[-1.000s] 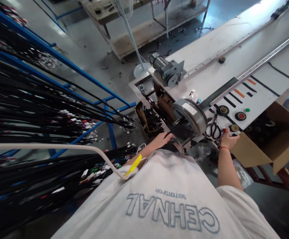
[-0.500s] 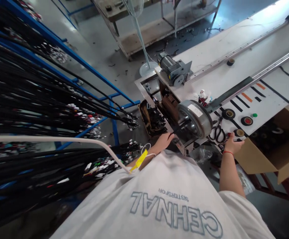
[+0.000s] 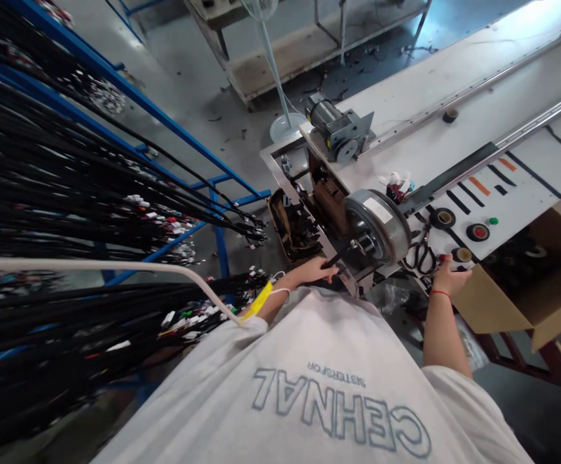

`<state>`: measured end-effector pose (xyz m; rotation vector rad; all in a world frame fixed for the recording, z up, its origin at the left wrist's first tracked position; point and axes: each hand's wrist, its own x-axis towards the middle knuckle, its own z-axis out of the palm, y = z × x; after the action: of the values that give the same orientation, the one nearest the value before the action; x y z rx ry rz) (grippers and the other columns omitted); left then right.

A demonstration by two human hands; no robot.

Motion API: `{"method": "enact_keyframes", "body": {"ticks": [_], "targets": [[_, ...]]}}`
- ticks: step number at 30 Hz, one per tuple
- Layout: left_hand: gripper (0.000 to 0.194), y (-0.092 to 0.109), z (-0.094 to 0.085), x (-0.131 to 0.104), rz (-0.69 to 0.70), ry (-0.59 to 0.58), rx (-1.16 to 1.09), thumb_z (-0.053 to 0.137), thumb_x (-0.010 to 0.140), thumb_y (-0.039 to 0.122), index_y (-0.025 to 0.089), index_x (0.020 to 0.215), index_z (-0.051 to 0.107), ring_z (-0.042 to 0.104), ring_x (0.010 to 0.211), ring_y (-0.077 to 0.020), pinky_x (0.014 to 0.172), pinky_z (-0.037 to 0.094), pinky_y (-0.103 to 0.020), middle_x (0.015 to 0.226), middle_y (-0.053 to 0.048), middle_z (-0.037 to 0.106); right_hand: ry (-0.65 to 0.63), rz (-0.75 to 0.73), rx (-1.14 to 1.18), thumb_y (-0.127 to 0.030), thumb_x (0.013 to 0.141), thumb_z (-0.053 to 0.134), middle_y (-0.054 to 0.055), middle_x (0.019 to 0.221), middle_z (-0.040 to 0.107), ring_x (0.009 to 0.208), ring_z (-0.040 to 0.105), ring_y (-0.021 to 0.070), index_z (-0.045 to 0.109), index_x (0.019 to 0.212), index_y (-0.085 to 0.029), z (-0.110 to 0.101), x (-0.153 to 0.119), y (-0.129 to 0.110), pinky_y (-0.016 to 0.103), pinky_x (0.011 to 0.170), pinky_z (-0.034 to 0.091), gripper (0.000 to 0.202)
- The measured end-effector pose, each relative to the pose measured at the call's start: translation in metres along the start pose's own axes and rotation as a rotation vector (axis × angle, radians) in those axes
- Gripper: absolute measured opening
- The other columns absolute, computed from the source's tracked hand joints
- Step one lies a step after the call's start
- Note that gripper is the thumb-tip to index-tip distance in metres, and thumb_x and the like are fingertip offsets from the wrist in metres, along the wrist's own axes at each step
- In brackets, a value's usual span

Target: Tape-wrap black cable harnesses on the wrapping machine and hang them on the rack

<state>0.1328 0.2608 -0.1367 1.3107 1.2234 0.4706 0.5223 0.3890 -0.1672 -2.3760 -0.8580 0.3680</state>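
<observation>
My left hand [image 3: 322,269] is closed round the end of a black taped cable bundle [image 3: 341,252], which runs into the hub of a round taping machine head [image 3: 374,225]. At the bench's front edge, my right hand [image 3: 449,278] has its fingers apart. One fingertip is at a small red button [image 3: 442,258], and whether it presses is hard to see. Beside that hand lie a roll of tape [image 3: 462,254] and black-handled scissors [image 3: 424,259]. The far part of the bundle is hidden behind the machine head.
An open cardboard box [image 3: 496,303] holding dark rolls stands at the right. The blue rack [image 3: 164,122] at left is hung with many black cable harnesses. A motor [image 3: 329,122] sits on the white bench [image 3: 406,84]. A pale hose [image 3: 155,265] crosses from the left.
My left hand has turned slightly, and the cable bundle it grips now sits at a different angle. My right hand stays by the red button. The view has shifted a little.
</observation>
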Motion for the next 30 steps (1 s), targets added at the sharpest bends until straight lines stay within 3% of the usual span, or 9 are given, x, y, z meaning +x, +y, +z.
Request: {"method": "enact_keyframes", "body": {"ticks": [2,6,9,13,19,23,26,30], "targets": [[0.043,-0.014,-0.003,-0.013,-0.062,-0.043,0.058,0.063,0.078,0.060,0.017,0.073,0.062,0.058,0.067,-0.0173,0.066,0.045,-0.027,0.068,-0.002,0.064,-0.010,-0.004,0.001,-0.053,0.083,0.063,0.030,0.142,0.047,0.134,0.045,0.0380,0.037,0.142,0.000,0.000,0.001,0.000,0.049,0.111,0.037,0.083],[0.042,-0.029,0.002,-0.039,-0.081,0.232,0.121,0.050,0.085,0.059,0.018,0.076,0.057,0.057,0.073,-0.0185,0.072,0.045,-0.029,0.075,-0.003,0.062,-0.020,0.004,0.001,-0.052,0.083,0.063,0.030,0.143,0.046,0.136,0.044,0.0371,0.036,0.142,0.001,0.000,0.003,0.001,0.048,0.112,0.036,0.084],[0.043,-0.024,0.009,-0.044,-0.058,0.327,0.095,0.037,0.092,0.055,0.019,0.074,0.052,0.054,0.071,-0.0170,0.071,0.044,-0.029,0.071,-0.002,0.058,-0.027,0.010,0.006,-0.052,0.083,0.062,0.030,0.143,0.046,0.136,0.044,0.0364,0.034,0.143,0.003,-0.001,0.002,-0.001,0.046,0.113,0.035,0.086],[0.040,-0.010,0.010,-0.035,-0.026,0.378,0.075,0.035,0.095,0.050,0.018,0.079,0.054,0.052,0.069,-0.0154,0.070,0.042,-0.027,0.069,0.000,0.055,-0.041,0.017,0.014,-0.052,0.083,0.062,0.030,0.143,0.045,0.136,0.043,0.0372,0.034,0.143,0.002,-0.005,-0.002,-0.005,0.046,0.113,0.034,0.086],[0.039,0.007,0.004,-0.012,-0.015,0.358,0.103,0.036,0.095,0.050,0.018,0.083,0.055,0.053,0.068,-0.0165,0.072,0.042,-0.029,0.068,0.000,0.055,-0.056,0.027,0.012,-0.052,0.084,0.061,0.032,0.142,0.045,0.136,0.044,0.0379,0.032,0.144,0.005,-0.010,-0.008,-0.010,0.046,0.112,0.035,0.088],[0.037,0.019,0.004,0.003,0.016,0.387,0.091,0.039,0.094,0.049,0.018,0.083,0.056,0.056,0.072,-0.0180,0.076,0.044,-0.030,0.075,-0.003,0.060,-0.040,0.026,0.017,-0.053,0.083,0.062,0.032,0.143,0.045,0.135,0.044,0.0384,0.034,0.144,0.004,-0.008,-0.008,-0.008,0.048,0.113,0.034,0.088],[0.039,0.025,0.005,0.011,0.027,0.392,0.071,0.040,0.093,0.052,0.018,0.080,0.055,0.056,0.076,-0.0179,0.079,0.044,-0.030,0.077,-0.004,0.061,-0.022,0.021,0.023,-0.054,0.084,0.060,0.031,0.145,0.043,0.136,0.042,0.0384,0.034,0.144,0.002,-0.006,-0.008,-0.006,0.050,0.113,0.033,0.086],[0.050,0.024,0.006,0.015,-0.030,0.329,0.035,0.033,0.091,0.064,0.019,0.074,0.050,0.048,0.067,-0.0161,0.071,0.042,-0.029,0.065,0.000,0.050,-0.010,0.012,0.033,-0.054,0.084,0.059,0.031,0.146,0.042,0.139,0.039,0.0379,0.034,0.144,0.001,-0.004,-0.010,-0.005,0.050,0.114,0.033,0.086]]}}
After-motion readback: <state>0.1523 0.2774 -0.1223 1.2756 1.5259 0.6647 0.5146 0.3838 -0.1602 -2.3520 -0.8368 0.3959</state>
